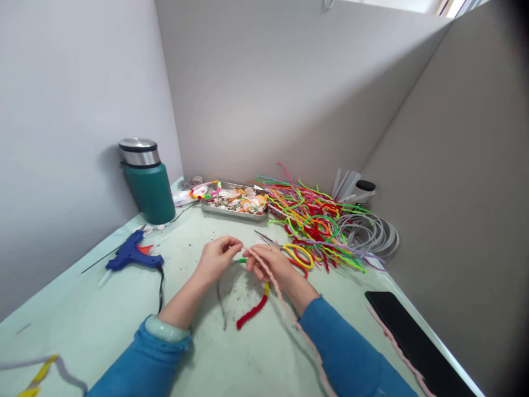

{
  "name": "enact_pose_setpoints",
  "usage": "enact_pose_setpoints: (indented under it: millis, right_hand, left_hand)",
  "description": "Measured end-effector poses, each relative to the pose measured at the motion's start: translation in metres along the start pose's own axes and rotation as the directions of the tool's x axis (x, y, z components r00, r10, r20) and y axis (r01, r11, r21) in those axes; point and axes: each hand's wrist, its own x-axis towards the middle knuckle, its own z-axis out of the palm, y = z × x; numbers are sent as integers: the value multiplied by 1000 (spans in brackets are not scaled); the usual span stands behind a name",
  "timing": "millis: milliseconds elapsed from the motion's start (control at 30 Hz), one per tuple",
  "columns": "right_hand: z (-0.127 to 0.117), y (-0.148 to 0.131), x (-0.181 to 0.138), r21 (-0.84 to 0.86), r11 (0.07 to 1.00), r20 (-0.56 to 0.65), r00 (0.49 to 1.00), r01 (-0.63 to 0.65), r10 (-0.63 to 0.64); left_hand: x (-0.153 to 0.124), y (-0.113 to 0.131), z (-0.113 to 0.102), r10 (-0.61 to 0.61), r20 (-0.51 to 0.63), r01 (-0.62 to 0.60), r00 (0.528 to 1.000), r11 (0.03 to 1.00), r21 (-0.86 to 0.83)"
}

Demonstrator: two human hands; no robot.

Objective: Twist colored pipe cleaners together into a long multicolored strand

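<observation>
My right hand (270, 264) is closed at the middle of the table, its fingers around a fuzzy pale pink yarn (285, 306) that trails over my wrist toward the front edge. Close beside it, my left hand (219, 256) pinches thumb and forefinger together near the yarn's end; what sits between the tips is too small to make out. Beneath both hands lies an open ring of thin grey tubing (221, 303), partly wrapped in green, yellow and red yarn (252, 315). My fingers hide part of this ring. Yellow-and-red-handled scissors (300, 256) rest just beyond my right hand.
A blue glue gun (134, 252) and a green bottle (149, 190) stand left. At the back are a metal tray (233, 214) of buttons and a heap of coloured yarn (314, 215). Coiled grey tubing (372, 234) and a black phone-like slab (413, 342) lie right.
</observation>
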Motion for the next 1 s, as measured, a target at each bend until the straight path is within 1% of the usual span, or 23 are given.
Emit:
enact_pose_setpoints:
  millis: [100, 133, 200, 300, 400, 567, 700, 800, 1000]
  right_hand:
    - [3, 2, 0, -18, 999, -24, 999, 46, -46]
    - [4, 4, 1, -43, 997, -55, 996, 69, -72]
    - [5, 9, 3, -113, 986, -135, 981, 124, -139]
    - [4, 17, 9, -208, 960, -255, 937, 188, -238]
    - [2, 20, 12, -284, 935, -332, 892, 215, -306]
    - [6, 19, 10, -382, 905, -387, 857, 187, -340]
    - [10, 19, 9, -442, 883, -422, 832, 157, -359]
    - [11, 19, 9, -452, 879, -447, 815, 149, -368]
    - [12, 19, 9, -541, 832, -471, 777, 120, -418]
  left_hand:
    - [3, -3, 1, -116, -20, 113, 993, 989, -94]
    - [3, -4, 1, -139, -18, 136, 990, 985, -103]
    - [3, -5, 3, -146, -10, 144, 989, 986, -81]
    - [0, -6, 7, -91, 14, 90, 996, 995, 32]
    - [-4, -4, 9, -9, 13, 6, 1000, 981, 195]
    - [-8, -1, 9, 104, -19, -89, 994, 919, 385]
    - [-11, 0, 10, 187, 30, -177, 982, 852, 493]
    - [-13, 1, 11, 211, 34, -195, 977, 813, 549]
    - [-14, 3, 12, 214, 10, -179, 977, 787, 591]
